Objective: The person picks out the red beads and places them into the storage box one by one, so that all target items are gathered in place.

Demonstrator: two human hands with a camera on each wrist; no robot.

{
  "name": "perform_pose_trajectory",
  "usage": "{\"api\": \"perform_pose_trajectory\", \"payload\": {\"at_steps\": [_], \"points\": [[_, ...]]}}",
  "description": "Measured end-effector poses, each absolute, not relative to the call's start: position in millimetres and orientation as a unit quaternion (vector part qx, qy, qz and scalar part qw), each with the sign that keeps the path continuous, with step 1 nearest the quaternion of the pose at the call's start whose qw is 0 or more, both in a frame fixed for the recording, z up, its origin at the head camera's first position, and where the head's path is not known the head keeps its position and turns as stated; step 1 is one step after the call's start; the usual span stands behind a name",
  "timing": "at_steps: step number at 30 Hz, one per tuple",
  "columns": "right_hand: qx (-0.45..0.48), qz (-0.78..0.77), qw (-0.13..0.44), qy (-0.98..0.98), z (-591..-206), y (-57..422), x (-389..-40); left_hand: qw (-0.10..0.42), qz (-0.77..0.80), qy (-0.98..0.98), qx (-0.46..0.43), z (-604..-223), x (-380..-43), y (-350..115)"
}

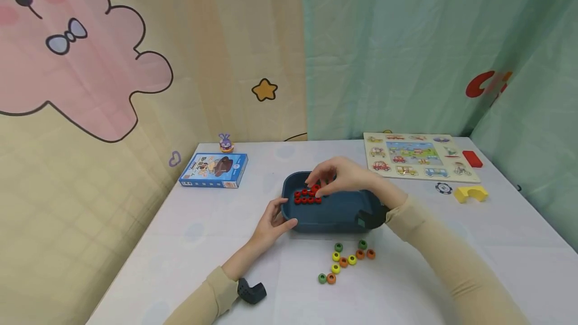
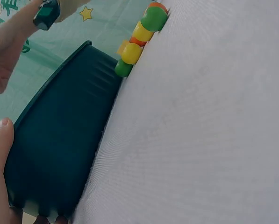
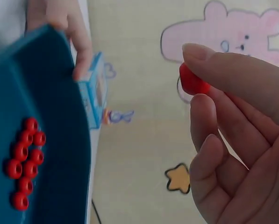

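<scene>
A dark blue tray (image 1: 338, 212) stands on the table, with several red beads (image 1: 304, 200) in two rows at its left end. My left hand (image 1: 271, 222) grips the tray's left end; in the left wrist view its thumb (image 2: 0, 144) lies along the rim and the fingertips curl at the far side. Above the tray, my right hand (image 1: 345, 175) pinches one red bead (image 3: 192, 81) between thumb and index finger, well clear of the beads inside. Several green, yellow and orange beads (image 1: 343, 262) lie loose on the table in front of the tray.
A blue box (image 1: 213, 170) and a small purple figure (image 1: 226, 143) stand back left. At the back right lie a picture puzzle board (image 1: 415, 157), a red block (image 1: 472, 159), a yellow arch block (image 1: 471, 194) and a round chip (image 1: 443, 188). A curtain hangs behind.
</scene>
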State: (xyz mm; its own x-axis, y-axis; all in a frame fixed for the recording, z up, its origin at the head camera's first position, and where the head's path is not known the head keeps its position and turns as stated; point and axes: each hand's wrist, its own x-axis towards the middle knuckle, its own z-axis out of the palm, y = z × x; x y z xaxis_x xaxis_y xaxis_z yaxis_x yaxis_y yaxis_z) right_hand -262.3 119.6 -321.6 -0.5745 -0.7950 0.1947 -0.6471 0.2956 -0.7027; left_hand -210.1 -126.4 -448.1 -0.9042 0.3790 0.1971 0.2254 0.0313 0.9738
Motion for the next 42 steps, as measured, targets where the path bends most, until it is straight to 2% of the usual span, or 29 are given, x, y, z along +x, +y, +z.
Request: {"api": "perform_pose_trajectory", "payload": {"at_steps": [5,12,17,24,29,37,42], "points": [[-0.401,-0.387,0.113,0.823,-338.6,130.4,-299.6,0.047,0.661,0.724,0.191,-463.6,-216.4,-127.5],[-0.373,-0.365,0.154,0.839,-369.9,130.4,-319.3,0.05,0.664,0.719,0.198,-457.7,-213.7,-126.6],[-0.36,-0.34,0.167,0.852,-387.6,127.7,-323.9,0.061,0.659,0.722,0.2,-440.1,-205.1,-124.7],[-0.364,-0.303,0.169,0.864,-403.3,129.1,-326.8,0.058,0.654,0.728,0.197,-438.1,-204.2,-124.0],[-0.377,-0.289,0.167,0.864,-404.1,127.2,-327.2,0.052,0.647,0.735,0.196,-438.9,-206.5,-124.9],[-0.366,-0.271,0.168,0.874,-404.5,124.4,-325.3,0.039,0.65,0.735,0.188,-462.5,-218.7,-128.1],[-0.361,-0.273,0.176,0.874,-391.2,130.2,-316.9,0.032,0.655,0.727,0.202,-465.8,-218.5,-127.6]]}}
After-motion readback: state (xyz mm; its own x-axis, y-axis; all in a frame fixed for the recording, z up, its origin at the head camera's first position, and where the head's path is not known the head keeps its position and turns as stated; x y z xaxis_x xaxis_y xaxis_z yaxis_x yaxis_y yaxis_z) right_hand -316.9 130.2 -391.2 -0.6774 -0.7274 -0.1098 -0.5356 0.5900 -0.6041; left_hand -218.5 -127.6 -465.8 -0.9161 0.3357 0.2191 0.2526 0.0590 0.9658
